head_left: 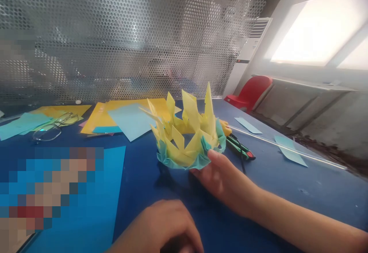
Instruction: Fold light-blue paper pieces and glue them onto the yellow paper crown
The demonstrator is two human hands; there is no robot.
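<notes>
A folded-paper crown [184, 155] with tall yellow points and a turquoise lower rim is held up a little over the blue table. My right hand [217, 174] grips its near right edge, thumb on the outside and fingers beneath. At the bottom middle, my left hand [168, 220] is apart from the crown, back up and fingers curled down. A dark patch shows under those fingers; whether it is an object or shadow I cannot make out. Just behind the right hand lies a green-and-black cutter-like tool [240, 147] with a red end.
Yellow sheets [99, 117], a pale blue sheet [132, 119], turquoise papers [24, 124] and glasses [54, 126] lie left and behind. A blue sheet [109, 191] is at left, partly covered by a blurred-out area. Right are a clear rod [287, 147], paper strips [290, 151] and a red chair [253, 92].
</notes>
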